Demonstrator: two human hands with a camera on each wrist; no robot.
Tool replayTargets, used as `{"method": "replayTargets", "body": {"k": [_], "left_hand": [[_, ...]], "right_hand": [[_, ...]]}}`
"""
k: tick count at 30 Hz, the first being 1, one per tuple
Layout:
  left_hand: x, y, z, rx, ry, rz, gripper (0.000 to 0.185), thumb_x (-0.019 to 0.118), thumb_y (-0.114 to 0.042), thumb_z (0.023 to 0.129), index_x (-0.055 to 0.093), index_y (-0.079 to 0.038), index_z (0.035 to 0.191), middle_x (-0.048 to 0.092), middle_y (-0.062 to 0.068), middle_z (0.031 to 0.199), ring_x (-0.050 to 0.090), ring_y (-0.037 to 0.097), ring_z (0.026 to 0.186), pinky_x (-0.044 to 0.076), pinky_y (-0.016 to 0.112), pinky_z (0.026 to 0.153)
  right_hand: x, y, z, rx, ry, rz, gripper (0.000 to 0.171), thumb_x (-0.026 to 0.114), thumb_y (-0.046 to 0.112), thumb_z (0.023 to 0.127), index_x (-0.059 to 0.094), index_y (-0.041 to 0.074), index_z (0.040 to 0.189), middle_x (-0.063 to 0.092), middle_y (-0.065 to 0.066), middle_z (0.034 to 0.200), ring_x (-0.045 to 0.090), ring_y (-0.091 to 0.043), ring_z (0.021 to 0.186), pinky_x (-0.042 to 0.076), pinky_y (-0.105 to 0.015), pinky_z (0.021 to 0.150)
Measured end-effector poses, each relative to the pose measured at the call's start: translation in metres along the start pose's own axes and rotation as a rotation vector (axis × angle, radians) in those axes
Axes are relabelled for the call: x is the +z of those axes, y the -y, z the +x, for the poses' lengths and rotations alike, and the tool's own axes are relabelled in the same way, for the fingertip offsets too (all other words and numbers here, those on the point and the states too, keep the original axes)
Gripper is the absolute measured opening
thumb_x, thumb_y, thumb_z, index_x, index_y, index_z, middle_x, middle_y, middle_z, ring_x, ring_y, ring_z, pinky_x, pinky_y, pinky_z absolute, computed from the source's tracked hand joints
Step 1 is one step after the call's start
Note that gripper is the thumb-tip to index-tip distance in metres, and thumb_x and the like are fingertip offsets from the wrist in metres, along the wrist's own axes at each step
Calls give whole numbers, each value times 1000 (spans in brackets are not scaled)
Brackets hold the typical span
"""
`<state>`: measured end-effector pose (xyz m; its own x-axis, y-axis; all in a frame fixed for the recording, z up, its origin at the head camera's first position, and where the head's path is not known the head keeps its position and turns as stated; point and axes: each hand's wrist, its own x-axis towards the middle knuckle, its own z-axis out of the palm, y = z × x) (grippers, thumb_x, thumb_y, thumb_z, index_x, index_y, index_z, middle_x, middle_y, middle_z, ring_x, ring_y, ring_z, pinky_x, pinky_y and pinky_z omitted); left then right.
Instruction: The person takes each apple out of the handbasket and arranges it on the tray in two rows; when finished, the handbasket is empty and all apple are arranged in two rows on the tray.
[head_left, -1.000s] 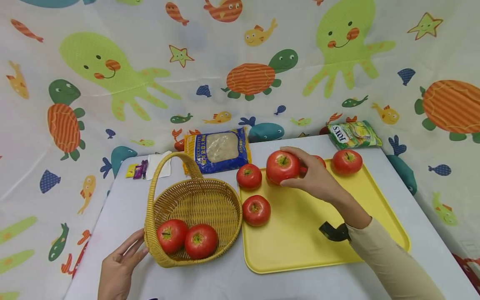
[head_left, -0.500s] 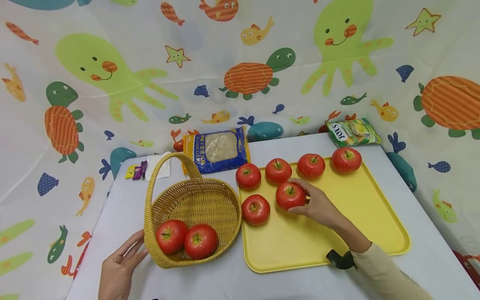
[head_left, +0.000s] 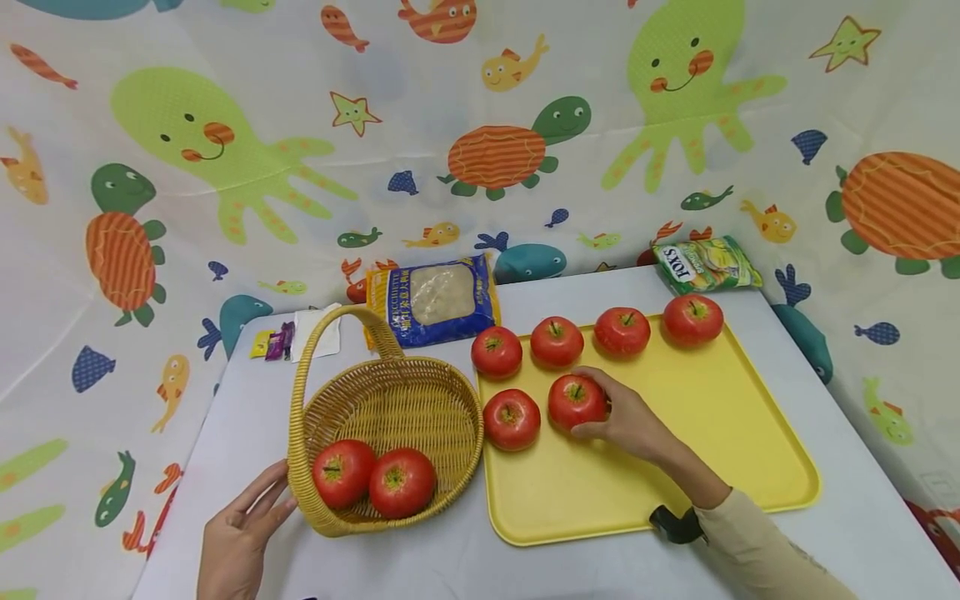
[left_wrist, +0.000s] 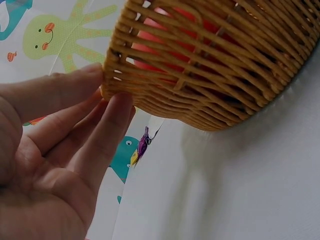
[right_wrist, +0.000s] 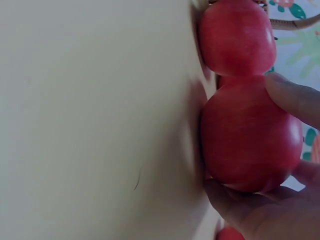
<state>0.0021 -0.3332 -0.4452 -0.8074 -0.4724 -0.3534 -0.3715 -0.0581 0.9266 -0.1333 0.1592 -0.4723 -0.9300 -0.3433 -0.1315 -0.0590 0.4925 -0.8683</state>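
The right hand (head_left: 628,419) holds a red apple (head_left: 574,401) on the yellow tray (head_left: 723,417), thumb and fingers bent around it, while the left hand (head_left: 238,529) pinches the side of the basket (head_left: 408,396)

The head camera looks forward and down from above the table's (head_left: 405,567) near side, far enough off to take in the left hand (head_left: 237,540), right hand (head_left: 628,421), basket (head_left: 420,385), tray (head_left: 738,425) and part of the cloth (head_left: 450,92) beyond the table's far edge. The left wrist camera sits close behind its hand, low and tilted, facing the basket's outer side; the head view shares that hand, basket and cloth. The right wrist camera, very near the held apple (right_wrist: 250,135), looks sideways-on across the tray toward its left edge, sharing apples, tray and basket with the head view.
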Motion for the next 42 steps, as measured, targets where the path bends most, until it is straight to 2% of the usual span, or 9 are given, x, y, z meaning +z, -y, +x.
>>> {"method": "replayTargets", "body": {"k": [6, 11, 16, 20, 24, 27, 30, 36, 42], "left_hand": [[-1, -1, -1, 10, -4, 3, 65, 85, -3, 82, 60, -6, 143, 69, -19, 119, 64, -9, 107, 56, 14, 85], [-2, -2, -1, 21, 3, -7, 64, 84, -1, 82, 60, -5, 142, 70, -18, 120, 64, -8, 108, 56, 14, 85], [-4, -2, -1, -4, -5, 6, 67, 85, -3, 82, 59, -7, 143, 68, -20, 122, 63, -10, 108, 55, 14, 86], [-5, -2, -1, -14, -8, 15, 68, 85, -4, 82, 58, -8, 144, 68, -20, 122, 63, -11, 108, 55, 14, 87], [-4, -3, -2, -6, -16, 21, 68, 85, -4, 82, 58, -6, 144, 69, -20, 119, 64, -10, 107, 55, 13, 86], [-3, -4, -2, -1, -19, 29, 69, 86, -4, 82, 57, -5, 144, 69, -20, 118, 64, -10, 106, 55, 12, 86], [-2, -5, -3, -2, -24, 34, 68, 86, -5, 81, 58, -6, 144, 69, -21, 117, 64, -10, 106, 55, 12, 86], [0, -2, -4, 21, 2, 24, 67, 84, -3, 83, 56, -2, 144, 69, -19, 119, 64, -9, 108, 55, 14, 87], [2, -2, -3, 38, 11, 21, 66, 83, -1, 83, 56, -1, 144, 69, -18, 121, 64, -8, 110, 55, 14, 89]], "right_hand": [[2, -1, 0, -24, 20, -12, 87, 87, 22, 83, 39, 11, 155, 50, -17, 147, 49, -39, 132, 44, -60, 109], [-12, 13, 2, -79, 56, -112, 92, 86, 23, 84, 34, 8, 158, 43, -19, 154, 43, -41, 138, 39, -63, 112], [-34, 58, 16, -222, 82, -229, 93, 85, 22, 85, 31, 12, 160, 32, -16, 163, 30, -40, 149, 35, -65, 114], [-32, 111, 36, -351, 208, -279, 88, 82, 27, 88, 33, 18, 161, 26, -11, 167, 21, -34, 154, 34, -62, 117], [1, 162, 64, -512, 434, -348, 83, 80, 26, 91, 36, 20, 160, 28, -7, 166, 22, -26, 154, 30, -50, 122], [39, 189, 89, -613, 625, -399, 80, 78, 21, 92, 36, 19, 160, 30, -4, 165, 22, -19, 154, 26, -37, 124], [84, 206, 109, -660, 752, -436, 78, 78, 18, 92, 37, 17, 159, 35, 0, 163, 25, -13, 152, 22, -27, 123], [161, 216, 127, -588, 874, -522, 79, 79, 19, 92, 38, 18, 159, 44, 6, 157, 37, -3, 143, 27, -15, 117], [198, 206, 126, -465, 932, -559, 83, 81, 22, 90, 36, 25, 159, 53, 7, 145, 49, -5, 128, 40, -20, 109]]}}
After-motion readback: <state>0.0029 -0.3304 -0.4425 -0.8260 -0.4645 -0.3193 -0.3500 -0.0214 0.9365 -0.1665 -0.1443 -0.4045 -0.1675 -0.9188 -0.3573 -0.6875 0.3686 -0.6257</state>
